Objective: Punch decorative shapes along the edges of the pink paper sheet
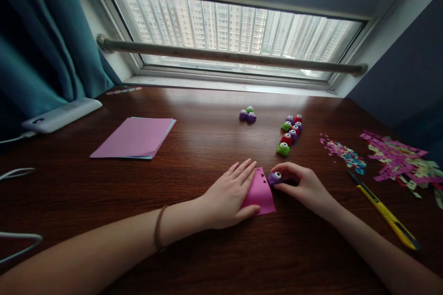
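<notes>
My left hand (230, 196) lies flat with fingers stretched out on a pink sheet of paper (262, 198), covering its left part. Small star-like holes show near the paper's upper right edge. Between thumb and fingers, my right hand (302, 187) grips a purple craft punch (274, 179) with a white top bearing a dark star. The punch sits at the paper's right edge; whether the paper is inside its slot I cannot tell. Several red, green and purple craft punches (287, 138) stand in two rows beyond my right hand, and 3 more punches (249, 115) are grouped farther back.
At left lies a stack of pink paper (133, 138) near a white power bank-like device (62, 115) and white cables (20, 236). On the right are a yellow utility knife (387, 212), colourful punched bits (344, 153) and cut paper scraps (401, 156). A window stands behind the table.
</notes>
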{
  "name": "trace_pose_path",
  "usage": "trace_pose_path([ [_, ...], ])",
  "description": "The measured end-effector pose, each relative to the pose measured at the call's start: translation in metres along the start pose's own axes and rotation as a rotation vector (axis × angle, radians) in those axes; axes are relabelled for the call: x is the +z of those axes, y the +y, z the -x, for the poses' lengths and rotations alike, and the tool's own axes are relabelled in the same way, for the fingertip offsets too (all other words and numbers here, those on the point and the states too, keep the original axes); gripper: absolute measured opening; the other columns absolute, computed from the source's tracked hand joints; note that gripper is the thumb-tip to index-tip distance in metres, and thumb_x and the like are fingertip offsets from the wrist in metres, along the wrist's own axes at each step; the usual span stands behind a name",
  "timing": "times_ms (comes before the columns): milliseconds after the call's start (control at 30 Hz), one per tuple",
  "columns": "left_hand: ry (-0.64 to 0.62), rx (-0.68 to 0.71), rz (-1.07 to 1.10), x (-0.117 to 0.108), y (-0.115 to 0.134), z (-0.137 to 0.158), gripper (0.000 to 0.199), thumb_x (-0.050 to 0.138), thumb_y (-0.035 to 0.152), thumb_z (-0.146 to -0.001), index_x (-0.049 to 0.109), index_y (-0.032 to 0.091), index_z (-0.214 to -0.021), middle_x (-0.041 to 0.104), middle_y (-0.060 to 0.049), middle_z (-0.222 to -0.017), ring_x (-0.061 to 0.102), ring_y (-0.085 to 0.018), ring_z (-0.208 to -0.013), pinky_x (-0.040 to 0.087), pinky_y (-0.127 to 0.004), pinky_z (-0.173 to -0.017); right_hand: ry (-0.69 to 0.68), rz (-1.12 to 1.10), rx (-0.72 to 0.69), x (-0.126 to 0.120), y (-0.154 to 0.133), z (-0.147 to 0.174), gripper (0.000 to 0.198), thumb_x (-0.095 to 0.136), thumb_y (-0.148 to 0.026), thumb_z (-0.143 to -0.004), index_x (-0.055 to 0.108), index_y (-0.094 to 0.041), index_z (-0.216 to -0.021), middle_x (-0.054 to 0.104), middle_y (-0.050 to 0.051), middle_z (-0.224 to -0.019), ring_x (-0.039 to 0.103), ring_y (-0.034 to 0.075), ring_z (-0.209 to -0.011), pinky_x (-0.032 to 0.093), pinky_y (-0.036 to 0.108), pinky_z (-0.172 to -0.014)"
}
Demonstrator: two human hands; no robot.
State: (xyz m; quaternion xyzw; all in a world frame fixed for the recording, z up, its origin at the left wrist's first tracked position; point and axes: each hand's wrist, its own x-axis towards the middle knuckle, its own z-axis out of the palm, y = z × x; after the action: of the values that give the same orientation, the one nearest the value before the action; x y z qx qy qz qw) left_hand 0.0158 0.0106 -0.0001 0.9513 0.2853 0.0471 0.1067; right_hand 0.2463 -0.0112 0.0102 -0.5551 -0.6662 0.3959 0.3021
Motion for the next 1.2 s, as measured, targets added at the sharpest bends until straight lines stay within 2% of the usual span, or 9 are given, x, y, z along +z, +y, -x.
trace_pose_path([
  [333, -0.009, -0.003, 0.015, -0.0022, 0.0002, -0.0009, 0.079, 0.038, 0.058, -0.087, 0.015, 0.006, -0.142, 0.011, -0.014, -0.149, 0.003, -0.025, -0.138, 0.011, -0.039, -0.112, -0.03, 0.087, -0.022, 0.0015, -0.0088, 0.0069, 0.024, 0.064, -0.011, -0.071, 0.062, -0.019, -0.094, 0.063, -0.003, -0.089, 0.056, 0.009, -0.076, 0.044, 0.02, -0.07],
  [467, -0.001, 0.0, 0.011, -0.0017, 0.0003, -0.0013, 0.079, 0.039, 0.058, -0.086, 0.015, 0.007, -0.142, 0.012, -0.015, -0.149, 0.003, -0.025, -0.138, 0.011, -0.039, -0.112, -0.017, 0.085, -0.029, 0.0023, -0.0074, 0.0072, 0.024, 0.064, -0.013, -0.072, 0.062, -0.02, -0.095, 0.063, -0.002, -0.091, 0.057, 0.011, -0.079, 0.045, 0.021, -0.072],
  [667, 0.002, 0.002, -0.002, -0.0018, 0.0003, -0.0014, 0.079, 0.038, 0.058, -0.087, 0.014, 0.007, -0.142, 0.012, -0.015, -0.149, 0.003, -0.025, -0.138, 0.01, -0.039, -0.112, 0.053, 0.065, -0.023, 0.0038, -0.0013, 0.0067, 0.027, 0.067, -0.024, -0.073, 0.063, -0.019, -0.099, 0.064, 0.003, -0.095, 0.06, 0.017, -0.084, 0.05, 0.028, -0.075],
  [867, -0.003, -0.003, 0.005, -0.0016, -0.0002, -0.0011, 0.08, 0.037, 0.059, -0.087, 0.015, 0.007, -0.142, 0.012, -0.015, -0.149, 0.003, -0.025, -0.138, 0.009, -0.039, -0.112, 0.031, 0.029, -0.018, 0.0054, -0.0015, 0.0072, 0.027, 0.068, -0.024, -0.073, 0.062, -0.019, -0.098, 0.064, 0.003, -0.095, 0.06, 0.017, -0.084, 0.051, 0.028, -0.076],
  [1033, -0.008, -0.004, 0.006, -0.0009, -0.0003, -0.0007, 0.081, 0.037, 0.06, -0.086, 0.014, 0.007, -0.142, 0.011, -0.014, -0.149, 0.002, -0.025, -0.138, 0.007, -0.038, -0.112, 0.006, 0.084, -0.12, 0.0064, -0.0031, 0.008, 0.024, 0.066, -0.017, -0.074, 0.062, -0.02, -0.097, 0.062, 0.002, -0.096, 0.058, 0.015, -0.086, 0.049, 0.025, -0.076],
  [1200, 0.0, -0.002, 0.007, -0.0009, -0.0003, -0.0006, 0.081, 0.038, 0.06, -0.086, 0.013, 0.008, -0.143, 0.012, -0.014, -0.149, 0.001, -0.024, -0.138, 0.006, -0.039, -0.113, -0.021, 0.148, -0.216, 0.0064, -0.0045, 0.0079, 0.029, 0.063, -0.009, -0.073, 0.062, -0.023, -0.098, 0.059, 0.001, -0.101, 0.056, 0.014, -0.092, 0.047, 0.024, -0.081],
])
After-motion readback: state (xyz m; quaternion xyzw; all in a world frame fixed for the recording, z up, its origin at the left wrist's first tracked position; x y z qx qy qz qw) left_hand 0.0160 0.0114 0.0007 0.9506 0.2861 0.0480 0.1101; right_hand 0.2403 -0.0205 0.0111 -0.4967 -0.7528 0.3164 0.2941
